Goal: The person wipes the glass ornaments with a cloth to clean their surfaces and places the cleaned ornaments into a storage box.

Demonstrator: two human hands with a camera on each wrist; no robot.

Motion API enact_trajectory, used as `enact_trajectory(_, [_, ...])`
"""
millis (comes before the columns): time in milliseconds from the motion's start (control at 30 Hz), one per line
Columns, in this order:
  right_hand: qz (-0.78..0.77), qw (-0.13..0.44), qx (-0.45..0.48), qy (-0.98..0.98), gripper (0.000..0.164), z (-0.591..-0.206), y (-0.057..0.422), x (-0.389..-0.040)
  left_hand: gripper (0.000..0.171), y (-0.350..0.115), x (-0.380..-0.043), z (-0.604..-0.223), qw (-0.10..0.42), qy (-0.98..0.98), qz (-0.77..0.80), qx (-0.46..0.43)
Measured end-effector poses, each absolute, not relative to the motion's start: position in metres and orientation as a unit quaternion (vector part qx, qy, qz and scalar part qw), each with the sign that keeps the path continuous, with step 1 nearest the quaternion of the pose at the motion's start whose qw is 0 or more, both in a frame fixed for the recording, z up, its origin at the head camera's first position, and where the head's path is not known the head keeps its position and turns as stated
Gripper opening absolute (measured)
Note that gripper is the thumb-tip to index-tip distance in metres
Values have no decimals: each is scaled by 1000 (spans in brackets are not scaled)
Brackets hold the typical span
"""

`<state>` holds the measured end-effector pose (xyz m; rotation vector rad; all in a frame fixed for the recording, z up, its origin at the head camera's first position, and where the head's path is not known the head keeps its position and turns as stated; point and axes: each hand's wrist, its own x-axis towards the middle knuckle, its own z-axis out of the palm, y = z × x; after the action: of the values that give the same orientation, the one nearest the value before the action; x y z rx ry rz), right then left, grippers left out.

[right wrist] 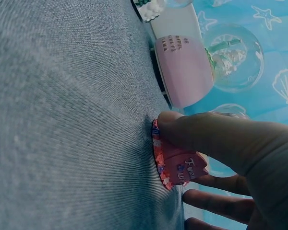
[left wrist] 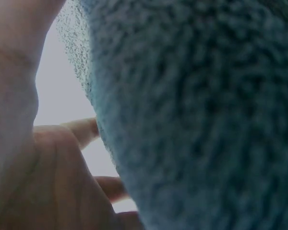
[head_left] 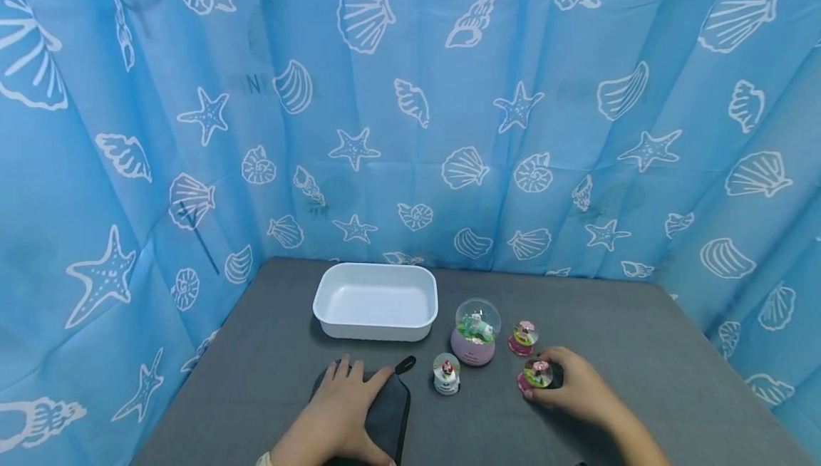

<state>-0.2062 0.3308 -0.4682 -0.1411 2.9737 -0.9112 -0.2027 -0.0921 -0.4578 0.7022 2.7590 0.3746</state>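
Observation:
My right hand [head_left: 580,387] pinches a small snow globe [head_left: 537,373] with a pink base, thumb and fingers on either side. In the right wrist view the thumb presses the lettered pink base [right wrist: 182,165], close to the cloth. My left hand [head_left: 340,409] lies with spread fingers over a dark zippered case [head_left: 388,416] that has a wrist loop [head_left: 405,364]. A fuzzy surface [left wrist: 197,115] fills much of the left wrist view, with fingertips against its edge. Nearby stand another small pink snow globe [head_left: 524,338], a large purple-based one [head_left: 475,334] and a small white-based one [head_left: 446,373].
A white rectangular tub [head_left: 375,330] stands at the back left of the grey cloth-covered table [head_left: 577,309]. Behind and along the sides hangs a blue curtain [head_left: 417,138] printed with white shells and starfish.

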Motion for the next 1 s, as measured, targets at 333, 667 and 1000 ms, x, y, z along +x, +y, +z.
enact_trajectory(333, [-289, 14, -57, 956, 65, -469, 332, -206, 128, -96, -202, -455, 123, 942, 127, 284])
enact_trajectory(667, [-279, 13, -68, 958, 65, -468, 331, -205, 122, -100, -205, -450, 129, 940, 127, 289])
enact_trajectory(1000, [-322, 0, -71, 944, 41, -464, 327, -200, 110, -96, -202, -444, 90, 942, 118, 300])
